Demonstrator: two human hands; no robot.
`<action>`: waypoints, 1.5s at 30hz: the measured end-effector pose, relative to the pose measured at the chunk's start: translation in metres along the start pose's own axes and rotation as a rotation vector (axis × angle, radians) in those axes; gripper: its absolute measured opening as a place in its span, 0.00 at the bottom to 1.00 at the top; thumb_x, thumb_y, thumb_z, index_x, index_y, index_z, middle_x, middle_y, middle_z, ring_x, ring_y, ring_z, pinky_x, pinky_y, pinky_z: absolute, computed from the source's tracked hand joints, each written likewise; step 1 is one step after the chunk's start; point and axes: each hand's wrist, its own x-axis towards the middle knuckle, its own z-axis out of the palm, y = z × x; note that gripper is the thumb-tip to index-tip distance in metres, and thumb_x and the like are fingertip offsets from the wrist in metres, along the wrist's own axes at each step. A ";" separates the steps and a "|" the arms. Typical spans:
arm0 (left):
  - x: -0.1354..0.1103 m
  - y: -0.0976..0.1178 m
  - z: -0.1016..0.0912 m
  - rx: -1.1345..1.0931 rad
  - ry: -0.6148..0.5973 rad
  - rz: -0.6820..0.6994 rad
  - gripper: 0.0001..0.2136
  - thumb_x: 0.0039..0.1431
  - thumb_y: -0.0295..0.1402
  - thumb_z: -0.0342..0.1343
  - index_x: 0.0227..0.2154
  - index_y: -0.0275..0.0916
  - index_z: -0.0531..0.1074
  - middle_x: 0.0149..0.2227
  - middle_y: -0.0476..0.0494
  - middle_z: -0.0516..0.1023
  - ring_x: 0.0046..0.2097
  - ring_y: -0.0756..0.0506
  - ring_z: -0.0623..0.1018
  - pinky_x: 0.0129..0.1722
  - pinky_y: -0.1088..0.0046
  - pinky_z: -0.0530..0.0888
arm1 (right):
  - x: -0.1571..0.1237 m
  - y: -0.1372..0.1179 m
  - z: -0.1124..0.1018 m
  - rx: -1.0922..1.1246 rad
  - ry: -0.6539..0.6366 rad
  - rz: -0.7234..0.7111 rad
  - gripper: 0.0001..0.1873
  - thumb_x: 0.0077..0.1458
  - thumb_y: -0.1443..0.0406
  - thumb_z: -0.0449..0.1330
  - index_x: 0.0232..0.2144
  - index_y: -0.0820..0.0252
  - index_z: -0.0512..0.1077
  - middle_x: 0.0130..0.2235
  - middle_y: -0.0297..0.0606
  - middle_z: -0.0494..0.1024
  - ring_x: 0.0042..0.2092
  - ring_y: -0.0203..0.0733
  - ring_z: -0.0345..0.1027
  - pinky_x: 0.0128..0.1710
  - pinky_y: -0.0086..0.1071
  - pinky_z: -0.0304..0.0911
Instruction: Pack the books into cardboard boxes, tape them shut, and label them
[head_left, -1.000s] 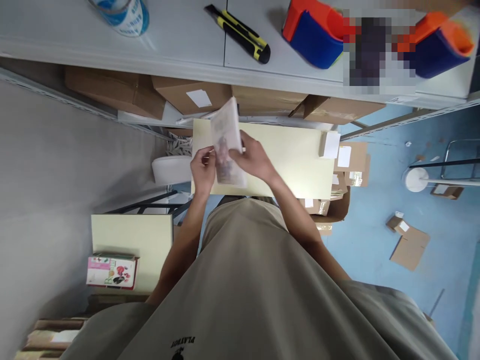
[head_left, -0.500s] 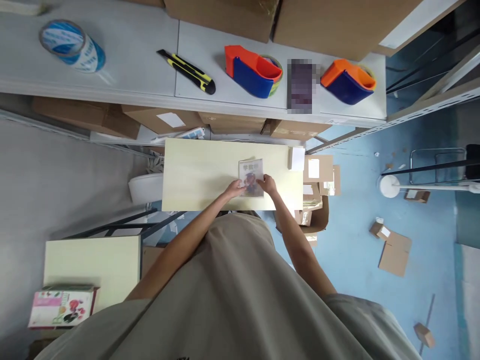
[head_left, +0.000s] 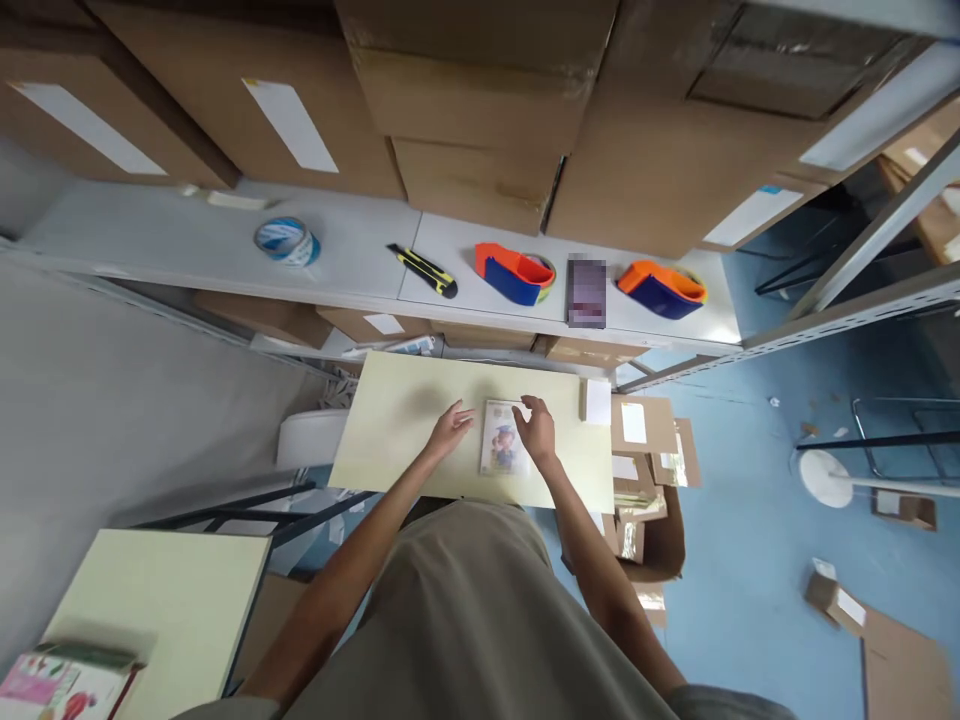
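A small book in a clear wrapper point(head_left: 501, 450) lies flat on the pale yellow table point(head_left: 397, 420). My left hand point(head_left: 450, 430) hovers just left of it, fingers spread and empty. My right hand point(head_left: 536, 430) rests at the book's right edge, fingers loosely curved and apart, touching or nearly touching it. A small white pad point(head_left: 596, 401) sits at the table's far right corner.
A grey shelf point(head_left: 187, 240) behind the table carries a blue tape roll point(head_left: 286, 241), a yellow utility knife point(head_left: 424, 270) and two orange-blue tape dispensers point(head_left: 517, 276). Cardboard boxes point(head_left: 465, 110) stack above. An open carton point(head_left: 649, 520) stands right; a second table point(head_left: 157, 600) with books point(head_left: 64, 680) lies lower left.
The wrapped book went from being held up in both hands to lying flat on the table. Both hands have let go and opened. The view tilted up, showing the boxes.
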 end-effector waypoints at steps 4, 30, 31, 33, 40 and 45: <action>0.006 0.069 -0.029 -0.109 0.189 0.255 0.24 0.58 0.44 0.65 0.55 0.37 0.80 0.62 0.30 0.81 0.59 0.35 0.83 0.64 0.54 0.76 | 0.053 -0.085 -0.014 0.065 0.068 -0.289 0.15 0.72 0.59 0.56 0.54 0.59 0.76 0.54 0.50 0.82 0.55 0.54 0.78 0.57 0.44 0.72; -0.022 0.100 -0.074 -0.254 0.107 0.324 0.23 0.60 0.53 0.66 0.46 0.38 0.80 0.49 0.34 0.87 0.49 0.37 0.86 0.59 0.54 0.79 | 0.148 -0.237 0.008 -0.208 0.065 -0.422 0.21 0.73 0.64 0.55 0.64 0.63 0.72 0.59 0.52 0.79 0.62 0.58 0.66 0.65 0.49 0.64; -0.023 0.098 -0.073 -0.273 0.113 0.316 0.24 0.60 0.53 0.66 0.47 0.37 0.80 0.49 0.33 0.87 0.49 0.38 0.86 0.59 0.55 0.79 | 0.135 -0.227 0.007 -0.177 0.073 -0.422 0.22 0.74 0.62 0.54 0.64 0.62 0.72 0.60 0.51 0.79 0.62 0.57 0.67 0.65 0.48 0.65; -0.027 0.095 -0.071 -0.309 0.126 0.313 0.25 0.61 0.55 0.65 0.49 0.37 0.79 0.50 0.33 0.86 0.49 0.38 0.86 0.57 0.57 0.80 | 0.101 -0.202 0.007 -0.117 0.066 -0.417 0.23 0.75 0.58 0.54 0.65 0.60 0.71 0.62 0.49 0.78 0.62 0.56 0.68 0.65 0.46 0.66; -0.036 0.041 -0.035 -0.291 0.130 0.186 0.28 0.60 0.61 0.64 0.43 0.38 0.76 0.44 0.37 0.86 0.43 0.41 0.86 0.44 0.65 0.82 | -0.043 -0.106 0.031 0.034 -0.064 -0.243 0.25 0.71 0.56 0.59 0.65 0.57 0.71 0.64 0.46 0.77 0.63 0.52 0.71 0.66 0.43 0.69; -0.054 -0.036 0.007 -0.116 -0.203 0.025 0.26 0.61 0.60 0.61 0.39 0.38 0.78 0.39 0.40 0.84 0.41 0.41 0.84 0.41 0.66 0.81 | -0.100 -0.052 0.054 0.010 -0.208 0.073 0.34 0.69 0.59 0.57 0.74 0.56 0.61 0.65 0.50 0.74 0.60 0.55 0.76 0.56 0.43 0.76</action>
